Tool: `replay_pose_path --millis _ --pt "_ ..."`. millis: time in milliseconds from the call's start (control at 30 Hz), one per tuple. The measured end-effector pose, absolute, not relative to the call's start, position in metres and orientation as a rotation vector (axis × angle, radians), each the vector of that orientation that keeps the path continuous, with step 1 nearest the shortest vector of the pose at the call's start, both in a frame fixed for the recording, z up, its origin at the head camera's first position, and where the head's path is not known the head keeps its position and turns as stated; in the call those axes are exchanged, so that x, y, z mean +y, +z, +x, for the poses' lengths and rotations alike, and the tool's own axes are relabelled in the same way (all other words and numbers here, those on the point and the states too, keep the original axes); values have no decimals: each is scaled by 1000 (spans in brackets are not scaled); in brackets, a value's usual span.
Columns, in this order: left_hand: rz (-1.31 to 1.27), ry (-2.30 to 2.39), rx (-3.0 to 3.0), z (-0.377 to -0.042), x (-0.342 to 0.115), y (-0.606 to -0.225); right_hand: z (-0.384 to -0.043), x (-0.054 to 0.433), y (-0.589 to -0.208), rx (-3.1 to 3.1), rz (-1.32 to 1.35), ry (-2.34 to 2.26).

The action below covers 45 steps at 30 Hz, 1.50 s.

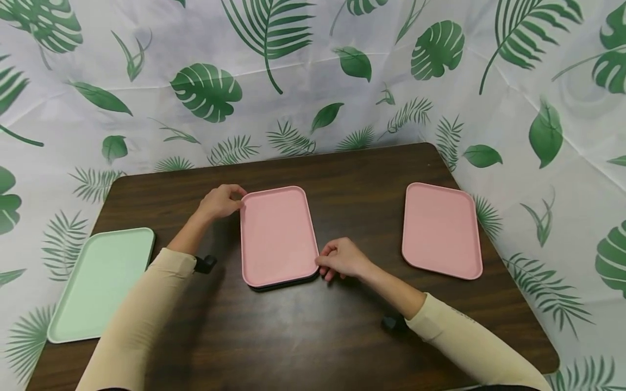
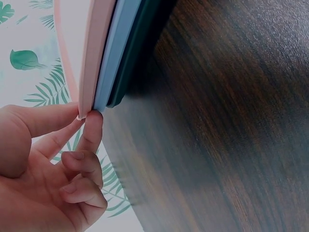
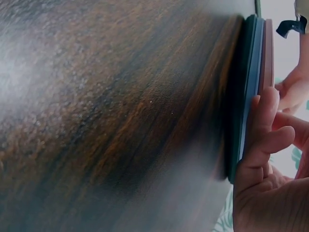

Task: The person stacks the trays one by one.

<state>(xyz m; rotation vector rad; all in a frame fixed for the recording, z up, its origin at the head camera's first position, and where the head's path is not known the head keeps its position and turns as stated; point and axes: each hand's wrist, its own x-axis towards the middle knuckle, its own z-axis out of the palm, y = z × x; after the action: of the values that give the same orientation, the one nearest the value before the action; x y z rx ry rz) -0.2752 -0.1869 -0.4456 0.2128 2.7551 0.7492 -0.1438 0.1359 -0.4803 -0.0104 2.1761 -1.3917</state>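
Note:
A pink tray (image 1: pixel 279 236) tops a stack in the middle of the table. Beneath it, the left wrist view shows the edges of a blue tray (image 2: pixel 118 46) and a dark green tray (image 2: pixel 140 53). My left hand (image 1: pixel 218 202) pinches the pink tray's far left corner between thumb and fingers. At the near right corner, my right hand (image 1: pixel 344 259) grips the pink tray's edge, with fingers alongside the stack's rims. In the right wrist view, fingers (image 3: pixel 263 130) partly cover those edges.
Another pink tray (image 1: pixel 442 231) lies at the table's right side. A light green tray (image 1: pixel 105 277) lies at the left, partly behind my left sleeve (image 1: pixel 146 304). A leaf-patterned cloth (image 1: pixel 303 70) hangs behind the dark wooden table (image 1: pixel 293 336).

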Motion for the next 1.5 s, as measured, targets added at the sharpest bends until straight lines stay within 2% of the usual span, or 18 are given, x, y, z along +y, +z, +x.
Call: replay_pose_path --millis 467,667,900,1067,1200,1333,1500 --pt "157 741 2782 -275 -188 -449 -145 145 -477 2247 -76 -1327" --pt "233 712 3066 -267 -177 -441 -156 178 -462 2327 -106 -1348" --pt "625 662 3274 -235 -110 -425 -170 253 -434 2629 -25 -1206" --pt "967 554 3227 -189 -41 -425 -173 317 -418 2955 90 -871" --pt "1135 362 3139 -152 13 -433 -173 364 -418 3120 309 -577" --pt "1128 227 2997 -128 57 -448 -170 399 -424 3130 463 -356" --pt "1002 194 2876 -122 97 -467 -168 420 -433 3081 500 -246"
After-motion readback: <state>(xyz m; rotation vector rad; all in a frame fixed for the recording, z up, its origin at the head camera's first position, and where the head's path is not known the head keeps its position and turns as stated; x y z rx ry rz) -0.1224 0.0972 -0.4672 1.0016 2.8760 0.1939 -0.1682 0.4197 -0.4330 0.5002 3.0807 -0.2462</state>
